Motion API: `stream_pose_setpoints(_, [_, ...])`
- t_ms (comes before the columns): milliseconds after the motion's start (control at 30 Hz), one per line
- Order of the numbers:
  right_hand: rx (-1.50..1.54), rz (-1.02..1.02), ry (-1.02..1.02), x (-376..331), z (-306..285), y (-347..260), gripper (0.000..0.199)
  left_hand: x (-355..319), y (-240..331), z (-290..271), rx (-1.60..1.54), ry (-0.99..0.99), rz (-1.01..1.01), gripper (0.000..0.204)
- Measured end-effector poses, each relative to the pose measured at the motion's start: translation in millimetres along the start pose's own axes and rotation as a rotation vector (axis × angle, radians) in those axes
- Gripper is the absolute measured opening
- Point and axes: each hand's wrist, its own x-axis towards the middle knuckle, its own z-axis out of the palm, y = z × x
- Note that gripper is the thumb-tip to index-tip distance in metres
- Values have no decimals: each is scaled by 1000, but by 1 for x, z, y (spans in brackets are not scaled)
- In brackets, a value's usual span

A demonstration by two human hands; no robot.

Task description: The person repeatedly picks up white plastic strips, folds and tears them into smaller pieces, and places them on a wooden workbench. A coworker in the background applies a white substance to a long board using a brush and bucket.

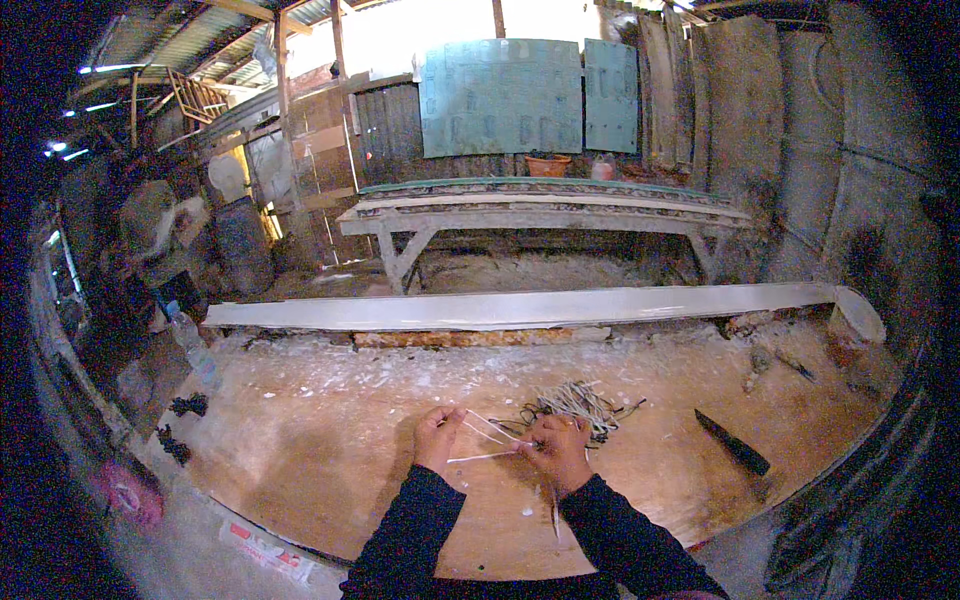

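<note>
White string [490,430] stretches in thin lines between my two hands, above the wooden tabletop [330,420]. My left hand [438,438] pinches one end of it with the fingertips. Opposite, my right hand [558,452] is closed on the other end, where the strands come together; a thin pale length hangs below it toward the near edge. Just beyond my right hand lies a tangled pile of white and black strings [585,405], partly hidden by that hand. A dark, flat knife-like blade [733,443] rests farther right.
A long white trough-like strip [520,308] runs along the table's far edge. At its right end stands a pale round container [858,318]. A clear plastic bottle [188,338] and small black bundles [175,443] are at the left. Behind is a wooden bench [550,218].
</note>
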Motion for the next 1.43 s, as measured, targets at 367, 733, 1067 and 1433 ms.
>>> stream_pose_setpoints(367, [-7,-275,-12,-5,-19,-36,14,9,-1,-9,332,111,333,19])
stream_pose_setpoints(733, [28,-182,83,2,-37,-14,8,8,-5,-2,233,13,372,15])
stream_pose_setpoints(1067, [-244,235,300,15,-43,40,13,-16,11,3,824,-495,384,21])
stream_pose_setpoints(1433, [-6,-22,269,14,-38,21,11,-14,0,7,851,-406,560,9])
